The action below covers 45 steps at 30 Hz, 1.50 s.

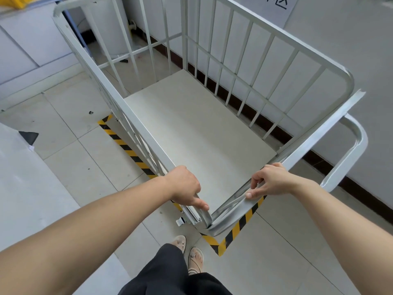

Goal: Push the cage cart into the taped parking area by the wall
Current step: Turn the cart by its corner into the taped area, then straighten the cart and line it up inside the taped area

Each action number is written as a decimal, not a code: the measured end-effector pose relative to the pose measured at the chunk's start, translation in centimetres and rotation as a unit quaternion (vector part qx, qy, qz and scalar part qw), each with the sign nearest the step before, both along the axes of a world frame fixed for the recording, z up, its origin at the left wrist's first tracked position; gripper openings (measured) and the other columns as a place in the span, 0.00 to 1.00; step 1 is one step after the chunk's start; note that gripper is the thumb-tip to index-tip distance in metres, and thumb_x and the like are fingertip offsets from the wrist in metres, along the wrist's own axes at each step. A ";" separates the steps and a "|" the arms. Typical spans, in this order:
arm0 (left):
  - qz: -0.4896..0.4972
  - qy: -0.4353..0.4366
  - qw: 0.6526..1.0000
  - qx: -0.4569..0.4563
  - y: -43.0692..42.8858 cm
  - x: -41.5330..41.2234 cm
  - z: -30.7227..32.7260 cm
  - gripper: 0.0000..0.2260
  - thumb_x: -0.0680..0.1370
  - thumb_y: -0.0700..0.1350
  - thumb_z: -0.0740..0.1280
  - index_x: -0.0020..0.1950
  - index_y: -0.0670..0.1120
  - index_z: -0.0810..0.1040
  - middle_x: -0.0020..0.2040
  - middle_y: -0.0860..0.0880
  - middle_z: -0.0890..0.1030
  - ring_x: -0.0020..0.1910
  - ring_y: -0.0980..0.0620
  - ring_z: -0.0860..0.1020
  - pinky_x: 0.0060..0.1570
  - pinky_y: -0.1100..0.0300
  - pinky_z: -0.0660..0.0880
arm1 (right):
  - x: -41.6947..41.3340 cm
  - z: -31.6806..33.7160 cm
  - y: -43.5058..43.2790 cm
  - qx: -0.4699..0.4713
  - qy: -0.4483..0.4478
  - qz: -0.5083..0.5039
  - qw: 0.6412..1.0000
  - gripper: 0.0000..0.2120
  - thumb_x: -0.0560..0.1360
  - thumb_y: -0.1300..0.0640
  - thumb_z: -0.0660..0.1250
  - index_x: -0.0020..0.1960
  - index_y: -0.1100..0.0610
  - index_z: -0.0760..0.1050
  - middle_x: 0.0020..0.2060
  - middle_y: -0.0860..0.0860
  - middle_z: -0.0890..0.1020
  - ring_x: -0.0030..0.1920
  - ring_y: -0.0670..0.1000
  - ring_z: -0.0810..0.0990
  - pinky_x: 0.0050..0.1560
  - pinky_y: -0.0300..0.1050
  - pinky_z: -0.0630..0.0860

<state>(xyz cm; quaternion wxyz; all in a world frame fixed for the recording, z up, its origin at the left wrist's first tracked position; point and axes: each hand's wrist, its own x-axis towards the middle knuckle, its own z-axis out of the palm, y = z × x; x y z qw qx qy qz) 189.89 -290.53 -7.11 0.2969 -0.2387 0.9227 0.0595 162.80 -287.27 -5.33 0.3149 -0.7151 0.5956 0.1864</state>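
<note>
Head view, looking down: the cart (197, 124), a white cage of vertical bars with a bare pale deck, fills the centre and upper frame, its right side running close along the wall (340, 50) at right; yellow-and-black tape (127, 149) marks the floor (70, 167), one strip running diagonally along the cart's left side at centre left, another turning a corner at lower centre beneath the cart's near corner; the cart sits largely within this taped outline, its near corner over the tape corner; a caster (181, 221) shows under that corner; left hand (185, 186), lower centre, closed over the top rail of the left side, thumb lying along the bar; right hand (270, 180), right of centre, fingers curled round the near rail, thumb pressed against its face; a curved handle (348, 154) projects at far right, untouched; a sign (274, 7) hangs on the wall at top; sandalled feet (189, 252) stand at bottom centre just outside the tape.
</note>
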 end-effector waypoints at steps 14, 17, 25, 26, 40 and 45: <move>0.129 -0.089 0.977 0.147 -2.2 -4.1 1.2 0.31 0.77 0.69 0.50 0.48 0.43 0.75 0.53 0.44 0.79 0.55 0.43 0.76 0.45 0.55 0.67 | 0.0 0.9 -0.2 0.021 0.019 -0.023 0.999 0.33 0.63 0.24 0.62 0.54 0.47 0.80 0.45 0.43 0.79 0.54 0.48 0.74 0.62 0.47 0.69; 0.153 -0.033 0.975 0.157 -2.7 -7.0 1.5 0.29 0.79 0.65 0.50 0.54 0.42 0.76 0.56 0.43 0.79 0.57 0.43 0.76 0.46 0.54 0.68 | -1.2 1.4 -0.7 0.000 0.004 -0.035 0.999 0.29 0.67 0.30 0.65 0.58 0.49 0.79 0.49 0.45 0.79 0.57 0.49 0.73 0.57 0.45 0.72; 0.243 0.125 0.941 0.199 -2.5 -18.2 1.3 0.16 0.83 0.53 0.51 0.51 0.43 0.73 0.55 0.40 0.79 0.55 0.40 0.76 0.46 0.54 0.66 | -9.3 2.5 -3.0 -0.075 0.020 0.042 0.996 0.21 0.77 0.41 0.61 0.64 0.52 0.75 0.60 0.53 0.78 0.63 0.54 0.70 0.62 0.45 0.64; 0.265 0.150 0.932 0.198 -2.5 -19.8 1.3 0.14 0.83 0.52 0.52 0.48 0.45 0.72 0.54 0.40 0.79 0.55 0.41 0.76 0.45 0.55 0.65 | -10.7 2.6 -3.6 -0.079 0.017 0.047 0.996 0.21 0.78 0.42 0.61 0.66 0.51 0.74 0.61 0.54 0.77 0.64 0.55 0.70 0.64 0.45 0.64; 0.405 0.063 0.902 0.137 -5.1 -31.6 1.3 0.26 0.79 0.65 0.49 0.55 0.48 0.78 0.52 0.46 0.80 0.52 0.46 0.77 0.50 0.54 0.72 | -24.7 1.5 -9.2 -0.121 -0.033 0.093 0.988 0.19 0.81 0.52 0.56 0.71 0.50 0.68 0.69 0.51 0.71 0.71 0.54 0.64 0.72 0.53 0.62; 0.369 0.011 0.895 0.249 -8.5 -33.0 2.8 0.19 0.79 0.58 0.59 0.62 0.47 0.76 0.52 0.50 0.78 0.50 0.50 0.75 0.52 0.57 0.70 | -29.1 1.0 -12.9 -0.103 -0.008 0.090 0.991 0.18 0.81 0.50 0.53 0.69 0.50 0.71 0.66 0.52 0.73 0.69 0.55 0.66 0.69 0.55 0.65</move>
